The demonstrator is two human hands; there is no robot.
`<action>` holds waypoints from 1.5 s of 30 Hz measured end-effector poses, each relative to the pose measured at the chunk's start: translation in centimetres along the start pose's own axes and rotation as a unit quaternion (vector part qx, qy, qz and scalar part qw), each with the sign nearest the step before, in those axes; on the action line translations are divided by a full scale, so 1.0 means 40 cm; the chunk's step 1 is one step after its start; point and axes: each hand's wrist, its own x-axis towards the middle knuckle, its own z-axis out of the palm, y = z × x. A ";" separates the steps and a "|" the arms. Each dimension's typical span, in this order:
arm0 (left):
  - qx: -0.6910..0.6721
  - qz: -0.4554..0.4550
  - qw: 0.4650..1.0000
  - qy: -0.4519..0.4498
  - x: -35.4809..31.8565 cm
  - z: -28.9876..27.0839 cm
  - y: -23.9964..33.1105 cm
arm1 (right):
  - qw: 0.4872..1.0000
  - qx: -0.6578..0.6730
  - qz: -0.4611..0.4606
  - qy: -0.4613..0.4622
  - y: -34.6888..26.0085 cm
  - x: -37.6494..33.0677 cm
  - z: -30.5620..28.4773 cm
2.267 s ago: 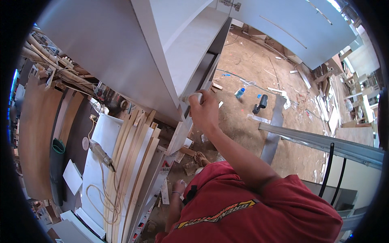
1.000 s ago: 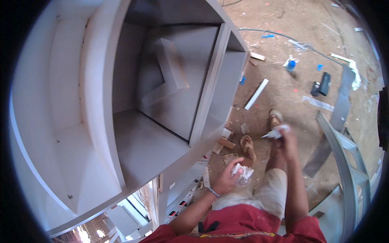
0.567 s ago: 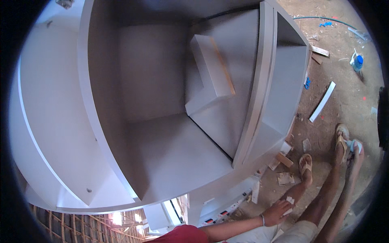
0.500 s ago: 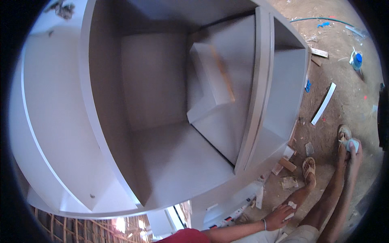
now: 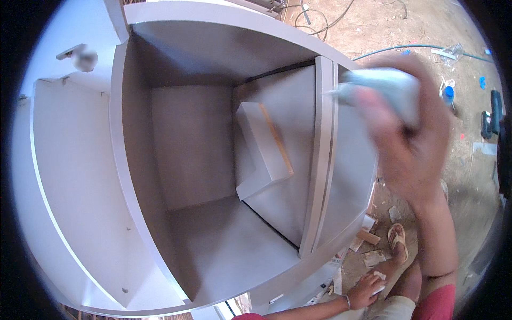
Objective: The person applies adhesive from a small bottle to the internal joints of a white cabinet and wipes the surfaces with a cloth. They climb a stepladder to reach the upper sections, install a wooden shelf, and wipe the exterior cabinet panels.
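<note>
Only the head cam to go on here. The right hand (image 5: 426,133) was up close and pretty blurry, thumb and fingers wrapped around a pale, whitish-teal squeeze bottle with a narrow nozzle (image 5: 393,88). The bottle was lying roughly sideways in the grip, nozzle pointing left at the long, flat grey divider (image 5: 321,160) along the front of the big grey box-shaped cabinet (image 5: 234,242). Couldn't tell whether the tip touched that edge or just sat in front of it.

The left hand (image 5: 364,288) was low down near the leg, fingers curled on a small crumpled white wad (image 5: 380,277), maybe a rag or tissue.

Inside the cabinet, a grey angled piece with a tan strip along one edge (image 5: 266,144) rested against the inner panel, neither hand near it.

My read: this was the lining-up step, bottle being positioned at the cabinet front. The next move would've called for a steadier nozzle and a light squeeze, with the wad handy for wiping.
</note>
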 end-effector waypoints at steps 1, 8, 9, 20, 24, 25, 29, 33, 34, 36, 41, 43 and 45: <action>0.028 0.018 0.999 0.042 0.009 -0.012 0.003 | 0.998 -0.025 -0.020 -0.049 -0.012 0.038 0.035; 0.029 -0.063 0.996 -0.051 0.079 -0.087 -0.065 | 0.860 0.469 0.166 -0.112 -0.059 0.185 0.296; 0.023 -0.065 0.997 -0.044 0.085 -0.082 -0.068 | 0.826 0.531 0.162 -0.098 -0.065 0.202 0.360; -0.025 -0.061 0.996 -0.060 0.087 -0.159 -0.062 | 0.733 0.632 0.235 0.083 -0.214 0.311 0.555; -0.023 -0.064 0.996 -0.062 0.096 -0.180 -0.065 | 0.730 0.639 0.229 0.083 -0.212 0.316 0.559; -0.023 -0.064 0.996 -0.062 0.098 -0.185 -0.066 | 0.729 0.640 0.227 0.082 -0.211 0.319 0.562; -0.020 -0.064 0.995 -0.067 0.106 -0.195 -0.066 | 0.717 0.655 0.223 0.078 -0.205 0.331 0.569; -0.021 -0.065 0.996 -0.064 0.111 -0.205 -0.067 | 0.717 0.660 0.212 0.081 -0.202 0.327 0.572; -0.022 -0.065 0.996 -0.065 0.111 -0.205 -0.068 | 0.716 0.662 0.204 0.080 -0.201 0.328 0.572; -0.024 -0.065 0.995 -0.067 0.113 -0.205 -0.068 | 0.714 0.668 0.197 0.078 -0.196 0.329 0.572; -0.028 -0.065 0.995 -0.065 0.114 -0.211 -0.069 | 0.709 0.675 0.192 0.076 -0.190 0.333 0.577; -0.030 -0.064 0.995 -0.066 0.115 -0.213 -0.069 | 0.714 0.670 0.195 0.068 -0.188 0.333 0.571; -0.032 -0.062 0.995 -0.067 0.117 -0.212 -0.068 | 0.717 0.666 0.198 0.064 -0.187 0.334 0.567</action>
